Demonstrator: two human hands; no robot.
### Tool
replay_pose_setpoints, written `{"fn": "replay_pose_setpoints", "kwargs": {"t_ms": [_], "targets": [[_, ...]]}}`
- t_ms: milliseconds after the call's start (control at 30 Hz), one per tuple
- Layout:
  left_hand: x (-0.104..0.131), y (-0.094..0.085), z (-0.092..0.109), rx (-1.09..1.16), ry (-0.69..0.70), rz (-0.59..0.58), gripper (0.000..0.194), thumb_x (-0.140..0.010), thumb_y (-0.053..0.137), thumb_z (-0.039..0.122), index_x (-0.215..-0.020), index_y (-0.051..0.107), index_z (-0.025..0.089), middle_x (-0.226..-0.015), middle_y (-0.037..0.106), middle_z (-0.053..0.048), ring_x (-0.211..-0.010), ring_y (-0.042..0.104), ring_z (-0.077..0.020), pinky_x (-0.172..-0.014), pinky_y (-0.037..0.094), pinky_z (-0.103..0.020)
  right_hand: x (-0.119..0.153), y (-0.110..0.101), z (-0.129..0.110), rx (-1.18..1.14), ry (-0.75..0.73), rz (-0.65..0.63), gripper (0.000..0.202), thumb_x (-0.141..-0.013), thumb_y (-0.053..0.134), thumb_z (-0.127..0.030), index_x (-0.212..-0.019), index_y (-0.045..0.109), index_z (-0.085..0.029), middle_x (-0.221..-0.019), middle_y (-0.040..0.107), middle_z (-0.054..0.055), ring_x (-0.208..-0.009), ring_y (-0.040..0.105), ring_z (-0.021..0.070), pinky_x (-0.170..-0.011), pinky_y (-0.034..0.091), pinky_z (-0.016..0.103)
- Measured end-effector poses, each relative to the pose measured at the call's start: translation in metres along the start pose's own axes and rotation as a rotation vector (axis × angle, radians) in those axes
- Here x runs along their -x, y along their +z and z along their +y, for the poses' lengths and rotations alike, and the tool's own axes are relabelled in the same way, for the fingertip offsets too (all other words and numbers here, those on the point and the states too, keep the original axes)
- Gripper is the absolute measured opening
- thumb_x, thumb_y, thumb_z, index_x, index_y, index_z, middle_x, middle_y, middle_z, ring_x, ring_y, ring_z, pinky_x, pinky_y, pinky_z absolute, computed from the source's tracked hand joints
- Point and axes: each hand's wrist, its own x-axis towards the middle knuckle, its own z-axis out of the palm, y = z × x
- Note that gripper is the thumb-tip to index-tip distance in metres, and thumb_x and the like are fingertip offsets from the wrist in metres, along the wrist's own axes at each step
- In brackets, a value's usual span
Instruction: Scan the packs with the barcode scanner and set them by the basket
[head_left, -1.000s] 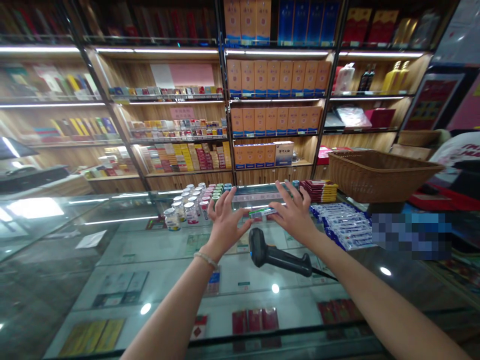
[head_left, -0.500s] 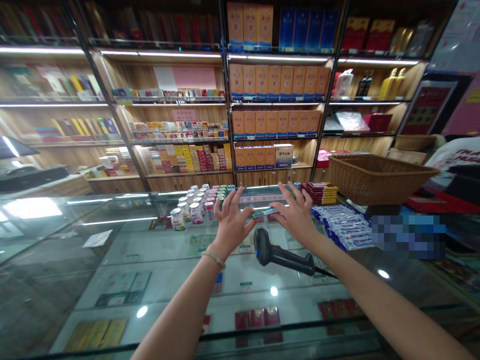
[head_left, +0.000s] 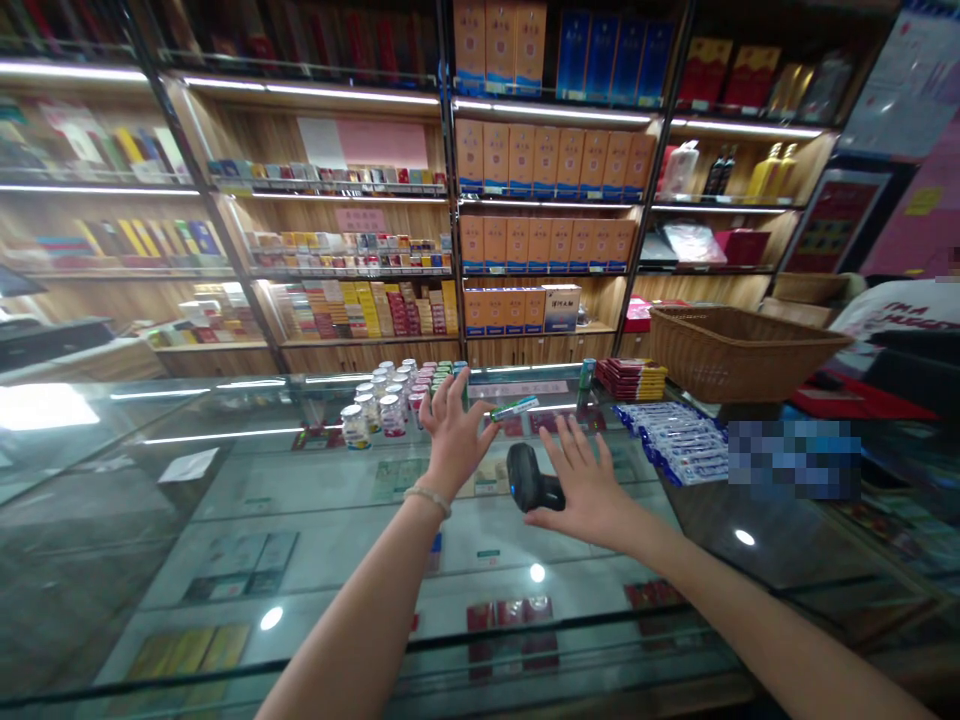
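Observation:
My left hand [head_left: 456,435] pinches one end of a slim green-and-white stick pack [head_left: 516,408] between thumb and forefinger, its other fingers raised. The pack sits slightly tilted above the glass counter, its free end pointing right. A black handheld barcode scanner [head_left: 525,478] lies on the counter below it. Over the scanner's handle my right hand [head_left: 589,490] is spread open, palm down, hiding most of that handle. Whether the palm touches it I cannot tell.
Several small tubs [head_left: 391,415] stand in rows behind my left hand. To the right are blue-and-white packets [head_left: 679,440], red-and-yellow packs [head_left: 632,378] and a wicker basket [head_left: 739,350]. A person in a white shirt [head_left: 896,305] is at far right. Stocked shelves line the wall behind.
My right hand has let go of the stick pack and moved down and back over the scanner's handle, fingers spreading. The left hand keeps the pack, shifted slightly left.

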Motion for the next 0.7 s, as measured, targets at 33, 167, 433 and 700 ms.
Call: {"fn": "replay_pose_setpoints", "kwargs": {"t_ms": [33,167,433,700], "targets": [[0.000,0.001,-0.001,-0.001,-0.002,0.000,0.016,-0.086,0.078,0.037,-0.100,0.078,0.029,-0.166,0.041,-0.011,-0.154,0.033,-0.0391,-0.123,0.020,-0.068,0.002,0.001,-0.002,-0.007,-0.007,-0.029,0.115,-0.074,0.071,-0.080,-0.166,0.030,-0.022,-0.174,0.022,0.021,-0.162,0.014,0.0430,-0.125,0.016,0.069],[0.001,0.003,-0.002,-0.007,0.003,0.010,0.019,-0.084,0.081,0.038,-0.101,0.078,0.029,-0.166,0.041,-0.011,-0.153,0.034,-0.0400,-0.122,0.021,-0.068,0.003,-0.005,-0.007,-0.014,0.003,-0.085,0.095,-0.079,0.075,-0.068,-0.154,0.048,-0.018,-0.170,0.031,0.023,-0.161,0.017,0.0405,-0.125,0.014,0.069],[0.002,0.010,-0.008,0.014,0.023,0.068,0.017,-0.085,0.080,0.039,-0.099,0.078,0.030,-0.164,0.043,-0.010,-0.152,0.035,-0.0395,-0.123,0.020,-0.067,-0.002,-0.021,-0.010,-0.073,0.042,-0.218,0.045,-0.082,0.077,-0.042,-0.118,0.071,-0.016,-0.166,0.040,0.020,-0.161,0.018,0.0393,-0.125,0.017,0.068],[0.003,0.010,-0.008,0.020,-0.001,0.104,0.017,-0.085,0.080,0.038,-0.100,0.078,0.031,-0.163,0.044,-0.010,-0.151,0.036,-0.0402,-0.123,0.022,-0.068,0.005,-0.045,0.002,-0.273,-0.048,0.062,0.043,-0.079,0.068,-0.025,-0.121,0.066,-0.018,-0.157,0.052,0.017,-0.146,0.047,0.0336,-0.117,0.041,0.051]]}}
